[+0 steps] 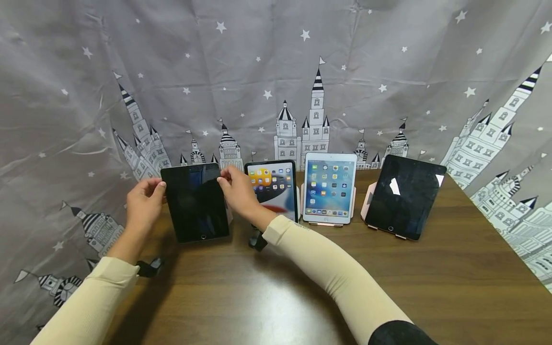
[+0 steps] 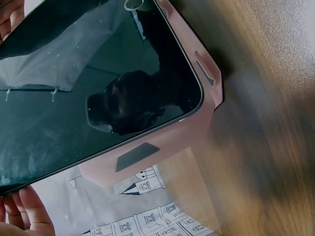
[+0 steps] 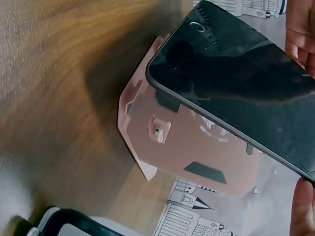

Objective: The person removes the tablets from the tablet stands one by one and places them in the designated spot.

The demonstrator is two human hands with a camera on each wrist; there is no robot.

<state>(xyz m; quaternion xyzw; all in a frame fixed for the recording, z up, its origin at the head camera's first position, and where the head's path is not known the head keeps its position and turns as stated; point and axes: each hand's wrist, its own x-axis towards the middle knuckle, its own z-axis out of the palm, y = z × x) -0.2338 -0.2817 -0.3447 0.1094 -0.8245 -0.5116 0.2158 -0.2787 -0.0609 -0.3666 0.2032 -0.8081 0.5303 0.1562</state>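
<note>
Between both hands is a tablet with a dark screen and a round home button at its lower edge. My left hand pinches its upper left edge, thumb at the front. On the opposite edge, my right hand grips near the upper corner. Behind the tablet stands a pink metal tablet stand, seen in both wrist views. The right wrist view shows the tablet raised off the stand's back plate, its lower edge above the front lip. Fingers behind the tablet are partly hidden.
To the right stand a tablet with a lit home screen, a white tablet and a dark-screened tablet, the last two visibly on stands. The wooden table meets a grey castle-print curtain at the back.
</note>
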